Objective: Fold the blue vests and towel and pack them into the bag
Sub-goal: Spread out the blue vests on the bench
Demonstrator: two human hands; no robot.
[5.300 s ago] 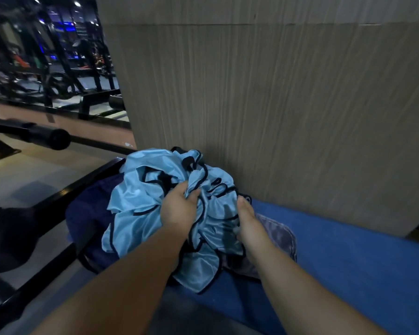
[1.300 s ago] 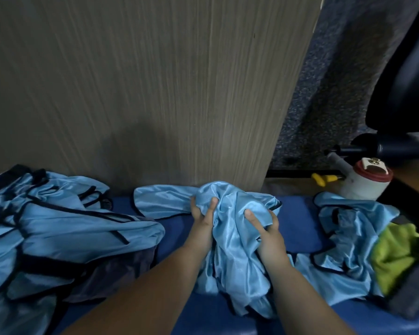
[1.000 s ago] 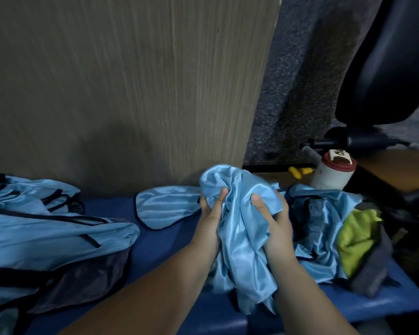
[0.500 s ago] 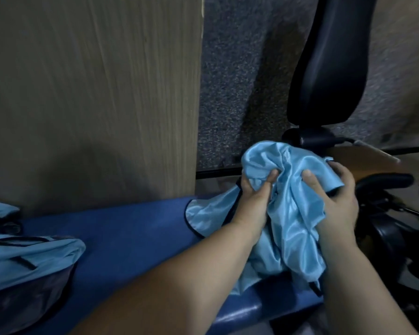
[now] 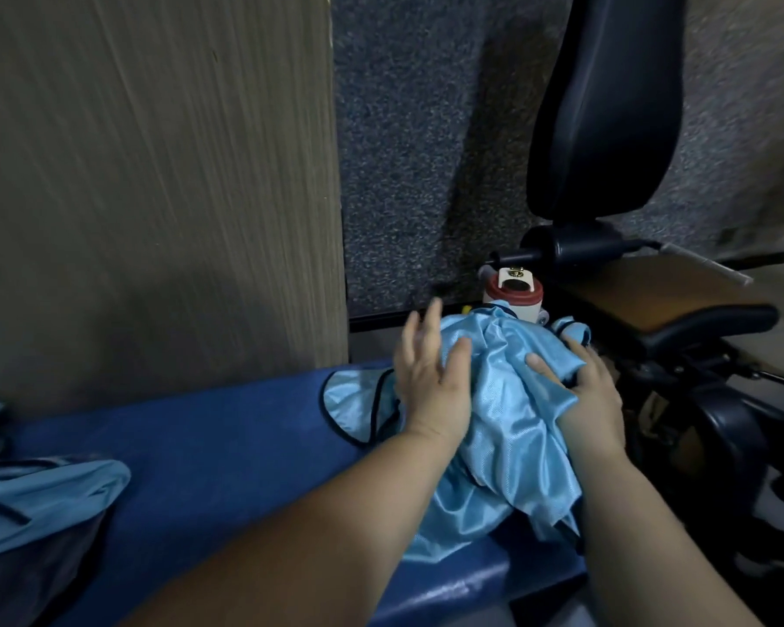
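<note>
In the head view, a crumpled blue vest (image 5: 508, 414) was seen bunched at the right end of the blue padded worktop (image 5: 200, 450). Its lower folds lay on the padding and one black-trimmed flap was spread flat to the left.

The left hand (image 5: 431, 386) was laid over the vest's left side. Its fingers (image 5: 428, 337) were released and spread (the tips were blurred), and the thumb rested on the fabric. The right hand (image 5: 596, 400) was closed about the vest's right side: the thumb was pressed into the cloth and the other fingers were curled over a far fold, so the vest was grasped there.

A heap of blue vests (image 5: 51, 491) lay on the worktop at the left edge of the view, well apart from the hands. Dark fabric (image 5: 41, 576) showed beneath it (whether this was the bag could not be told).

A wooden panel (image 5: 155, 196) stood upright behind the worktop, with a grey carpeted wall (image 5: 426, 151) to its right. A white bottle (image 5: 514, 298) with a red collar stood just behind the held vest, its lower part hidden by the cloth. A black seat back (image 5: 607, 106) rose above and to the right of it.
</note>
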